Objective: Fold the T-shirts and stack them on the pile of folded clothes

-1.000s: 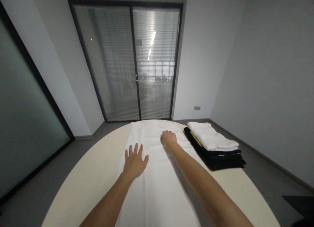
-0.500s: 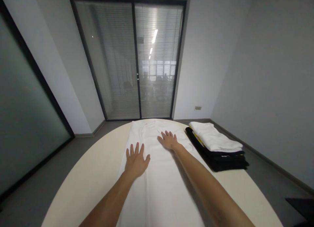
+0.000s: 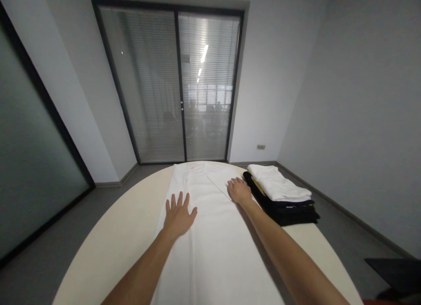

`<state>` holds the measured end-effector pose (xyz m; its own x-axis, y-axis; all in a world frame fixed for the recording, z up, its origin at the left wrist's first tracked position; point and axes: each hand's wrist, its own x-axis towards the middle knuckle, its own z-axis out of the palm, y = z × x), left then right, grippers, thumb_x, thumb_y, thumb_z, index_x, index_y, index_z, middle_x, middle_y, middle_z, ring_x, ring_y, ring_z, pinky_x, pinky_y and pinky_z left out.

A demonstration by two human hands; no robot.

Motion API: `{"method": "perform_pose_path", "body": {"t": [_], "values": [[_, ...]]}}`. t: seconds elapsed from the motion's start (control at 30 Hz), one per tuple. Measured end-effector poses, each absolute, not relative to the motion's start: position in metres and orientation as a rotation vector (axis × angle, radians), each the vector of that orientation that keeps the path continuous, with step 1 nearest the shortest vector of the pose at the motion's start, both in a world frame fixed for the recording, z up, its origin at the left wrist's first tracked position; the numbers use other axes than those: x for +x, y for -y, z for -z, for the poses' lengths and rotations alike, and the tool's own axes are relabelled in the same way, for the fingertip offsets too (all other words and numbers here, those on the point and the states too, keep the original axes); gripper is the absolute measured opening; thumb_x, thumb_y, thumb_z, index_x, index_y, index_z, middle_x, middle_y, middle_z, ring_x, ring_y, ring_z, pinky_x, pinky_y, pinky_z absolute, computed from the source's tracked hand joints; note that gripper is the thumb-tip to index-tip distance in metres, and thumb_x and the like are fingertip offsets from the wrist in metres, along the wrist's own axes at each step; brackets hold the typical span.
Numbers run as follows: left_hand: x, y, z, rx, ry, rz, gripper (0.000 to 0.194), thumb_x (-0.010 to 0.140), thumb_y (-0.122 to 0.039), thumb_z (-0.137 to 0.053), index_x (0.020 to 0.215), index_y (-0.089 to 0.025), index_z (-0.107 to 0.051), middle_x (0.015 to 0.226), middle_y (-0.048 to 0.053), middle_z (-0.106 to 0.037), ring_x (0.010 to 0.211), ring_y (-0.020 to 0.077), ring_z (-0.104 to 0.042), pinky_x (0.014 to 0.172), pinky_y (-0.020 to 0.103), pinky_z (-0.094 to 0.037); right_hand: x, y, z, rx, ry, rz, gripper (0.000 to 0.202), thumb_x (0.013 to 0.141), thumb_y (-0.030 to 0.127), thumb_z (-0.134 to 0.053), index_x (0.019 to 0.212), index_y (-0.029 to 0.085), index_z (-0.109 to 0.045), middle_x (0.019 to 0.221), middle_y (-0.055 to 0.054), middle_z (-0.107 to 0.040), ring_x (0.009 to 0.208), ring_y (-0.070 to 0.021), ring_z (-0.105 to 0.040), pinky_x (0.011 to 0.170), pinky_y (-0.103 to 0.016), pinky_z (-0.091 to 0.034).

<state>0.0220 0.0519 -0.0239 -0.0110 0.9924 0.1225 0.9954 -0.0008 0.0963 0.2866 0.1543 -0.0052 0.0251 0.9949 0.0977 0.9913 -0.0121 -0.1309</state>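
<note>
L hand wide, flat, fingers splayed, palm down on long white cloth, which runs fwd past both hands & back twd body. R hand part-curled at cloth's R side, diag. crease just L of it; can't tell if it's gripping. Cloth smooth, matte, lengthwise ridge nr L wrist. Just R of R hand: black folded stack, folded white piece atop. Pale rounded table under hands; glass w/ slatted blinds well beyond; grey floor around.
</note>
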Motion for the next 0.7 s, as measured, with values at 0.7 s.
{"method": "perform_pose_path", "body": {"t": [0.7], "values": [[0.018, -0.052, 0.028, -2.199, 2.197, 0.296, 0.074, 0.094, -0.059, -0.031, 0.156, -0.018, -0.031, 0.164, 0.012, -0.022, 0.15, 0.0412, -0.014, 0.12, 0.058, -0.009, 0.306, -0.182, -0.03, -2.037, 2.027, -0.235, 0.045, 0.092, 0.015, -0.059, 0.136, 0.012, -0.055, 0.131, -0.014, -0.063, 0.119, -0.0227, -0.061, 0.101, -0.036, -0.048]]}}
